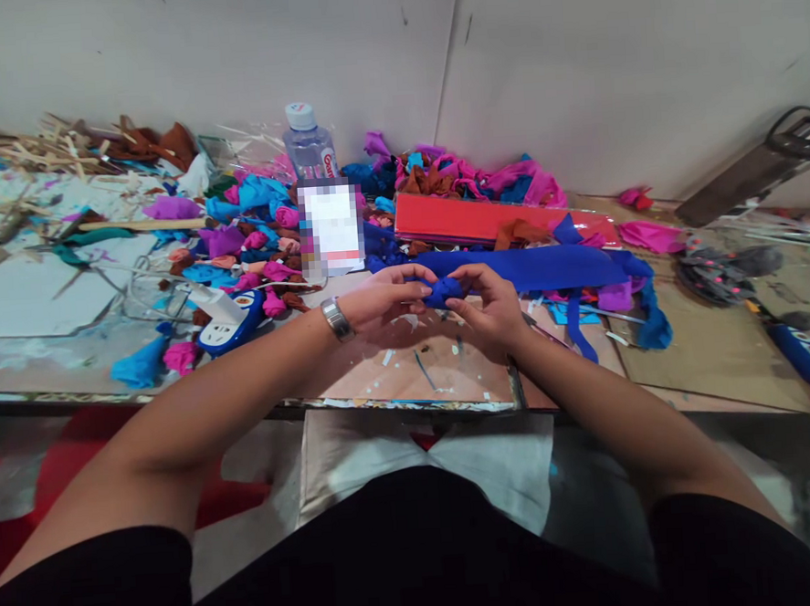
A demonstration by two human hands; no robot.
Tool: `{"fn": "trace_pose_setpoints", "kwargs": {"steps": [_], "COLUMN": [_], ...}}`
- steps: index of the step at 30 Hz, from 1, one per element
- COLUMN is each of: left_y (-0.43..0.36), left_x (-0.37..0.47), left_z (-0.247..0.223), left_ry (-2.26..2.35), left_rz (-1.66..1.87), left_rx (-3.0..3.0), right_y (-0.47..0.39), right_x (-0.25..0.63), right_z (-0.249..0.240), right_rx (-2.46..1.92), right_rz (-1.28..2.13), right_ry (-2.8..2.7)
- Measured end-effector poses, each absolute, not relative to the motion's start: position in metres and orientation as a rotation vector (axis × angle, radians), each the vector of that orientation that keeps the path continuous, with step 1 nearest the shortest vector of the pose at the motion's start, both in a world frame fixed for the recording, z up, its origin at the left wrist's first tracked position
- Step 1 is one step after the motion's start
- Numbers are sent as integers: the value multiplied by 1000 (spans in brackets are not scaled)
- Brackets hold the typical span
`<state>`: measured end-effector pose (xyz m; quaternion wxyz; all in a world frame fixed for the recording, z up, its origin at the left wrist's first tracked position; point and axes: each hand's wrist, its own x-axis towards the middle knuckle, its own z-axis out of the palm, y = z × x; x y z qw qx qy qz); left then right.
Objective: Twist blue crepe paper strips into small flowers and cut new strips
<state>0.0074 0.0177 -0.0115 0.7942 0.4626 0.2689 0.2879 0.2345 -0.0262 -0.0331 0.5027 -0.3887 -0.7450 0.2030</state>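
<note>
Just above the table's front part, a small crumpled bundle of dark blue crepe paper [444, 291] sits between my two hands. My left hand [389, 297], with a metal watch [337, 319] on its wrist, pinches the bundle from the left. From the other side, the thumb and fingers of my right hand [488, 305] close on it. Directly behind my right hand lies a long blue paper strip [546, 267]; whether it joins the bundle cannot be made out. Rolled paper flowers [287, 217] in pink, blue and purple lie heaped beyond my left hand.
A phone [332, 225] leans before a clear bottle [309, 144]. Red paper in a clear wrapper [502, 219] lies behind the blue strip. Left are a power strip with a plug [228, 323], pliers [76, 245] and wooden sticks [59, 146]. A dark post [733, 169] rises at right.
</note>
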Motion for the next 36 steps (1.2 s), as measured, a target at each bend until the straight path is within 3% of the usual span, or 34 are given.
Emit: {"fn": "trace_pose_setpoints", "kwargs": {"steps": [18,36], "left_y": [16,26], "left_x": [9,8], "left_z": [-15,-22], "left_ry": [611,584], "left_rz": [614,776], "left_rx": [1104,1575], "right_y": [-27,-17], "right_x": [235,240], "right_z": [-31,-41], "right_rx": [-980,-1045], "right_rz": [329,526], "right_ry": [-1790,-1637]}}
